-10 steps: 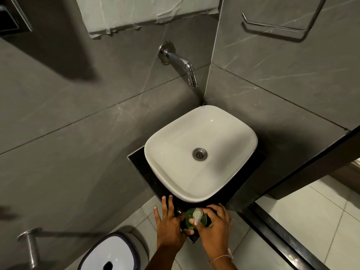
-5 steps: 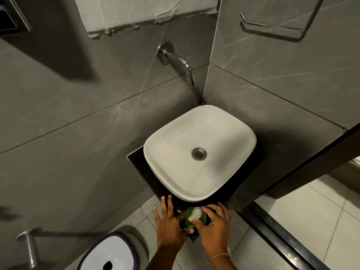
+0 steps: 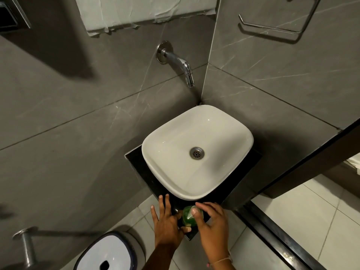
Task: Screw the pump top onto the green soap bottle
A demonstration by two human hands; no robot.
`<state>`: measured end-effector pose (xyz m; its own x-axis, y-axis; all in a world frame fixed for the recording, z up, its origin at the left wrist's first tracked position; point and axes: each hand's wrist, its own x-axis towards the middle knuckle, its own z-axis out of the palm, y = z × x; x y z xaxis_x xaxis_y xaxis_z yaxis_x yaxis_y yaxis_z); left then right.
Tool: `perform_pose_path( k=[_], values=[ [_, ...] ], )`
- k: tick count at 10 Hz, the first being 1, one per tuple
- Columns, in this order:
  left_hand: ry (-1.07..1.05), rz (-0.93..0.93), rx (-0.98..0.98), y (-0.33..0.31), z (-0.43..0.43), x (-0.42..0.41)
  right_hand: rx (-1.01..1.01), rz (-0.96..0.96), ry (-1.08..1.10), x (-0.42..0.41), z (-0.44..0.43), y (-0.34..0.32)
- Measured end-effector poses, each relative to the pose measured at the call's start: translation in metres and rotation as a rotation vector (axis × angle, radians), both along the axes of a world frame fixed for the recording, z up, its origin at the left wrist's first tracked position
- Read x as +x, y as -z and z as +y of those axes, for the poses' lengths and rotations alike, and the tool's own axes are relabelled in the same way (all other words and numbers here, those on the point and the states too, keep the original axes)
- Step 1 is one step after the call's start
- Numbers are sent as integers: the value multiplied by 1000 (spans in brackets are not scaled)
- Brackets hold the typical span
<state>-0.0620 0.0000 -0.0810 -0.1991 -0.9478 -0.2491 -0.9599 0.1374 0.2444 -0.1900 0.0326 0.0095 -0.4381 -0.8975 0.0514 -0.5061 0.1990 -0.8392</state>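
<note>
- The right hand curls over the top of the round, translucent green plastic soap bottle, thumb and fingertips closed around the white plastic pump top, which shows only as a pale sliver between them.
- The left hand lies against the bottle's left side, fingers spread flat and pointing toward the basin, thumb tucked under the bottle's near edge; it braces the bottle more than wraps it.
- The bottle stands upright, long axis vertical, so only its rounded shoulder shows from above; I cannot tell which way the pump's spout points, since the fingers cover it.
- It sits on the near corner of the glossy black stone countertop, just in front of the basin's rim.
- The white glazed ceramic basin, a soft-cornered square, rests on that slab; inside it is only a round metal drain grate.
- A chrome wall tap juts from the grey veined wall tiles above the basin, its nozzle turned downward.
- A bent chrome wire rail hangs on the right-hand wall.
- Down at the left stands a white-lidded bin with a dark rim on pale floor tiles, its lid showing a dark oval opening; what is inside is hidden.
- A thin cord bracelet circles the right wrist.
</note>
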Motion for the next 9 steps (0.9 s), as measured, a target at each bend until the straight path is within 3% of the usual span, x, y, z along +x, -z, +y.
perform_pose_path(
  k=[4,7,9],
  values=[
    [2,-1,-8,1,-1,1,262,111,-221,-23,-23,-18],
    [21,10,27,-2,0,3,332,9,-255,-24,-24,-24],
    [50,-52,-52,-9,5,29,119,-328,-71,-44,-18,-53]
  ],
)
